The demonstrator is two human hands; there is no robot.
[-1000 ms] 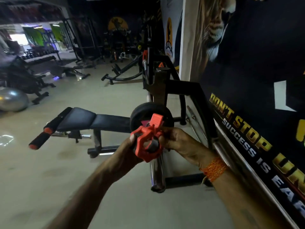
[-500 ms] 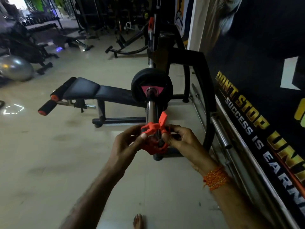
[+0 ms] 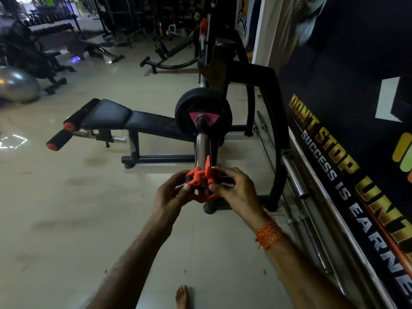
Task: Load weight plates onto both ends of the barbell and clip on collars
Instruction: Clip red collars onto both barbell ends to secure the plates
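Note:
A chrome barbell sleeve [image 3: 200, 148] points toward me, with a black weight plate [image 3: 202, 114] with a pink centre label pushed up against its inner end. A red clip collar [image 3: 201, 181] sits around the sleeve near its outer end, its lever sticking up. My left hand [image 3: 171, 195] grips the collar's left side. My right hand [image 3: 234, 188], with an orange thread band on the wrist, grips its right side. The sleeve's tip shows just below the collar.
A black bench [image 3: 124, 119] with red-capped foam rollers stands left of the bar. The black rack frame [image 3: 274, 121] rises on the right, with spare bars [image 3: 298, 181] lying along the banner wall. A grey exercise ball [image 3: 15, 88] sits far left. My bare foot [image 3: 182, 296] shows below.
The collar has come from in front of the plate down onto the sleeve's outer end, both hands still on it. The view has tilted down and the plate's pink centre is now exposed.

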